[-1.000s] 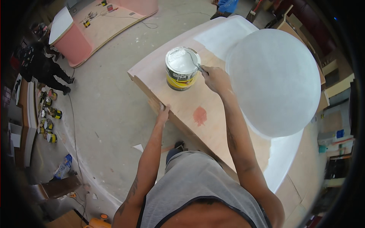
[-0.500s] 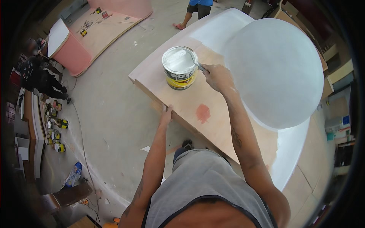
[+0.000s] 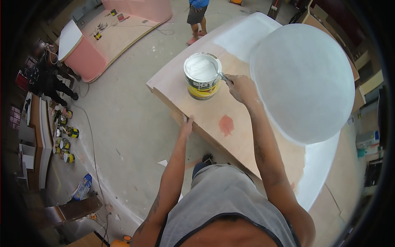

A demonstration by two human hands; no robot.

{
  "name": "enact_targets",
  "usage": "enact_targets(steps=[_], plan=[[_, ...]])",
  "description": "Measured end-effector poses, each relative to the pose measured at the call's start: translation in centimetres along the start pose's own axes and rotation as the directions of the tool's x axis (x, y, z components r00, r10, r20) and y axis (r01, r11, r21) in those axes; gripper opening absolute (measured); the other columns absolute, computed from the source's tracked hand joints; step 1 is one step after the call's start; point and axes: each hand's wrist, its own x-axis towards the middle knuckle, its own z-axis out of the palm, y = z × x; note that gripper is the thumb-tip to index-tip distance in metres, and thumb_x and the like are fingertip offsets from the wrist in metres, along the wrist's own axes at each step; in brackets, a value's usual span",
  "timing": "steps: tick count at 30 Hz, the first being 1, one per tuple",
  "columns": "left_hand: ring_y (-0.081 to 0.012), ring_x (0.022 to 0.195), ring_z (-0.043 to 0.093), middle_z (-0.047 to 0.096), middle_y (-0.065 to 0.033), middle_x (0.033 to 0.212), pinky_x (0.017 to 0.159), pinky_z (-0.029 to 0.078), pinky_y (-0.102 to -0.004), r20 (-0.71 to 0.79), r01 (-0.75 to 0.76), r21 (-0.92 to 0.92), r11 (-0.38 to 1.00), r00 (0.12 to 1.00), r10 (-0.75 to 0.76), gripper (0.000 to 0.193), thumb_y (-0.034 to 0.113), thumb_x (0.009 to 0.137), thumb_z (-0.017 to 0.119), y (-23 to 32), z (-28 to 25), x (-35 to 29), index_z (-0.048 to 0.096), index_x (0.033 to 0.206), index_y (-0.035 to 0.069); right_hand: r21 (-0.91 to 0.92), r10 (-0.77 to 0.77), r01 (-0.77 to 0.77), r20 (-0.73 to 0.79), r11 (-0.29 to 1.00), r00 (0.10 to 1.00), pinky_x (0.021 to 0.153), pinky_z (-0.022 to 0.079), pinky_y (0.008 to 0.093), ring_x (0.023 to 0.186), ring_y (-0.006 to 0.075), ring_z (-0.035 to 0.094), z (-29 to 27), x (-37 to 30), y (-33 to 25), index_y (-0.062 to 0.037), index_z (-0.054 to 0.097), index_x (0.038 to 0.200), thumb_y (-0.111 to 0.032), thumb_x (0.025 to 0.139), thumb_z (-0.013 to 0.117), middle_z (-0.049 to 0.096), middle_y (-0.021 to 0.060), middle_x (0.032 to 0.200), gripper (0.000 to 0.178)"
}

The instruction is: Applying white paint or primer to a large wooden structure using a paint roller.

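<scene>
One can of white paint stands on the platform, left of a big pale dome. From where I stand, the right hand grips a tool, its tip inside the can. The left hand touches the platform's edge; whether it grasps, I can't tell.

I see pink curved stand, white-topped. Left of stand: person in black. Right of stand: person in blue top. Nearer me than stand: clustered cans, blue-and-white bag.
</scene>
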Motion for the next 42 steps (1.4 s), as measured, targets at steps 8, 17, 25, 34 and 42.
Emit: enact_targets(steps=[8,17,25,34,42], plan=[[-0.0388,0.131,0.049,0.037,-0.022,0.154,0.093,0.051,-0.0532,-0.01,-0.05,-0.022,0.998,0.999,0.05,0.092,0.055,0.098,0.051,-1.0,0.0,0.4,-0.005,0.161,0.016,0.025,0.003,-0.001,-0.056,1.0,0.998,0.081,0.053,0.0473,0.092,0.0335,0.069,0.5,-0.7,0.0,-0.018,0.073,0.118,-0.02,0.094,0.055,0.073,0.0142,0.099,0.03],[-0.0385,0.136,0.045,0.034,-0.0212,0.158,0.095,0.05,-0.0504,-0.067,0.021,0.025,0.999,0.998,-0.02,0.09,0.06,0.098,0.047,-0.6,0.9,-0.6,0.003,0.162,0.014,0.153,0.038,-0.018,-0.132,0.988,0.991,0.081,0.053,0.0471,0.092,0.0357,0.068,1.1,-3.0,0.7,-0.0179,0.07,0.123,-0.019,0.094,0.056,0.073,0.0154,0.098,0.032],[-0.0348,0.142,0.04,0.036,-0.0239,0.156,0.117,0.027,-0.0417,0.122,0.001,0.075,0.997,0.992,-0.01,0.088,0.06,0.097,0.052,-10.9,3.2,-7.8,0.019,0.16,0.009,0.861,0.133,-0.15,0.097,0.486,0.986,0.049,0.043,0.0274,0.055,0.0104,0.054,1.1,-6.9,3.6,-0.0021,0.065,0.128,-0.021,0.1,0.057,0.068,0.0082,0.083,0.034],[-0.0348,0.111,0.061,0.058,-0.0096,0.136,0.092,0.047,-0.0499,-0.261,0.677,-0.319,0.663,0.61,-0.748,0.059,0.048,0.099,0.048,-40.2,-0.8,-31.6,0.047,0.143,0.008,0.991,-0.108,-0.108,0.116,0.076,0.987,0.045,0.039,0.0215,0.055,0.006,0.05,3.3,-8.2,6.7,0.0024,0.055,0.137,-0.016,0.099,0.06,0.062,0.0032,0.087,0.042],[-0.0351,0.111,0.062,0.059,-0.0109,0.135,0.093,0.047,-0.0497,-0.326,0.343,0.267,0.901,0.912,-0.25,0.058,0.046,0.1,0.047,-42.6,4.7,-42.8,0.048,0.143,0.007,0.297,-0.16,0.269,-0.345,0.916,0.925,0.075,0.055,0.052,0.098,0.0358,0.066,7.5,-7.2,8.1,-0.0041,0.058,0.115,-0.019,0.095,0.059,0.06,0.0215,0.111,0.024]])
